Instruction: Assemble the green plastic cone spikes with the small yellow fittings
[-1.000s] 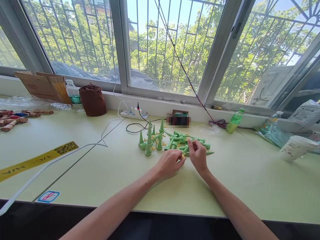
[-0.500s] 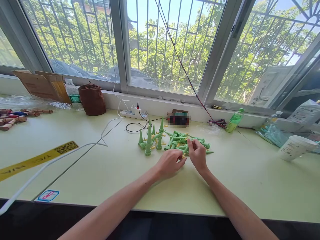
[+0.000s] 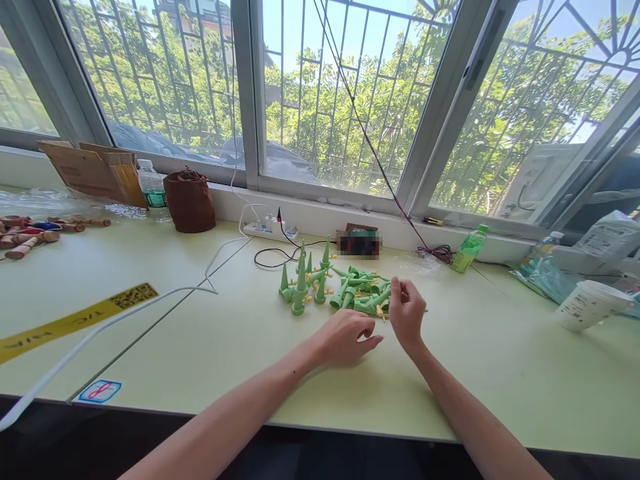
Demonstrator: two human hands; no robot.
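Note:
Several green plastic cone-shaped pieces [image 3: 350,293] with small yellow valve-like side parts lie in a loose pile mid-table. To their left, several similar green cones [image 3: 299,293] stand upright. My left hand [image 3: 345,337] hovers low in front of the pile, thumb stretched away from the curled fingers, with nothing visible between them. At the pile's right edge, my right hand [image 3: 407,310] is closed, its thumb and fingers pinched together. Whatever it may hold is hidden by the fingers. A small yellow part [image 3: 381,312] lies between the two hands.
Behind the cones are a power strip [image 3: 270,230] and a black cable [image 3: 267,265]. A brown pouch [image 3: 189,203] stands back left, a green bottle [image 3: 469,250] back right. A white cup [image 3: 593,305] leans at right. A white cable [image 3: 120,310] crosses the left side.
My hands have moved apart: the right hand slightly right, the left hand slightly down. The left thumb has spread from the fingers. A yellow part now shows between the hands. The view has shifted a little.

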